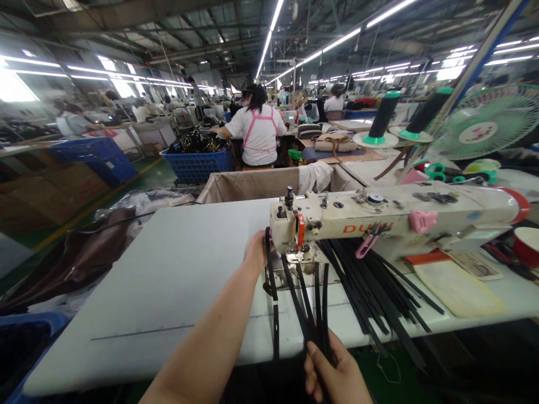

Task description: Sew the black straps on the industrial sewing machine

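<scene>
My right hand (pixel 334 367) is closed around several narrow black straps (pixel 304 297) at the table's front edge. Their far ends fan out toward the needle area of the white sewing machine (pixel 332 221), and one reaches under the presser foot (pixel 300 258). Beyond the left side of the machine head is my left hand (pixel 256 252), its fingers mostly hidden behind the head and a hanging black strap (pixel 270 264). Whether it grips that strap cannot be made out. Another short black strap piece (pixel 275 331) lies below it, over the table edge.
A pile of black straps (pixel 374 286) lies under the machine arm, beside a yellowish pad (pixel 458 286). Thread cones (pixel 383 118) and a green fan (pixel 484 126) stand at right. Behind the white table (pixel 189 252) are a fabric-lined bin (pixel 244 185) and a co-worker (pixel 259 132).
</scene>
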A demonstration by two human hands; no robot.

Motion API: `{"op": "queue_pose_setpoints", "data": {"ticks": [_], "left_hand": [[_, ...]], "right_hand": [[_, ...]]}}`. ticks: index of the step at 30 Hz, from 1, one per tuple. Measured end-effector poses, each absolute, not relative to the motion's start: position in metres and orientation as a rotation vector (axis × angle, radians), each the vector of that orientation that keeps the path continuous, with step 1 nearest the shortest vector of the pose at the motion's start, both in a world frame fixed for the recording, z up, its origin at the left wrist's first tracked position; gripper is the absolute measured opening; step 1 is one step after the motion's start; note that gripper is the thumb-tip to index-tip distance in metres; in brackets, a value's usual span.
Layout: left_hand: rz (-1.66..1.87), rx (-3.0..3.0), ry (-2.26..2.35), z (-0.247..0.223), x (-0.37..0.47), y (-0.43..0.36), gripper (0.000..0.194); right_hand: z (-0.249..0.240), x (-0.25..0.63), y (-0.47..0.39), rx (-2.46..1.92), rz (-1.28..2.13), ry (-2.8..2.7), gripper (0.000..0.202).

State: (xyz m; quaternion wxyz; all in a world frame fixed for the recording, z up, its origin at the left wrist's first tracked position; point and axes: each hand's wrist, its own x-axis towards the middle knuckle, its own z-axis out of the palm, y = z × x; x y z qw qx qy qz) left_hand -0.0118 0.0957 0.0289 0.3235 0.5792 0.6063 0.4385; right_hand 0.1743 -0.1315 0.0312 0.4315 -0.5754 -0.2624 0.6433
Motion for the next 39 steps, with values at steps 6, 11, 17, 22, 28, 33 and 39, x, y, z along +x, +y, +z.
{"op": "queue_pose_setpoints", "data": {"ticks": [6,11,17,22,28,33,39], "left_hand": [[1.218,1.53,1.697,0.029,-0.017,0.089,0.021],[1.11,1.939,1.617,0.018,-0.015,0.052,0.01],[0.946,2.27,1.432,0.016,-0.012,-0.005,0.03],[0.865,2.285,1.481,0.022,-0.011,-0.011,0.032],[0.893,2.263,1.458,0.025,-0.011,-0.01,0.03],[0.907,2.271,1.451,0.022,-0.01,-0.009,0.027],[0.911,2.284,1.443,0.018,-0.01,-0.007,0.027]], "right_hand": [[0.037,0.173,-0.126,-1.448,1.57,-0.712,0.062],[0.043,0.171,-0.115,-1.451,1.543,-0.749,0.059],[0.042,0.169,-0.108,-1.432,1.547,-0.735,0.058],[0.044,0.174,-0.117,-1.389,1.557,-0.709,0.058],[0.059,0.184,-0.137,-1.37,1.597,-0.611,0.049],[0.058,0.187,-0.153,-1.365,1.678,-0.516,0.047],[0.056,0.187,-0.152,-1.353,1.728,-0.43,0.054]]}}
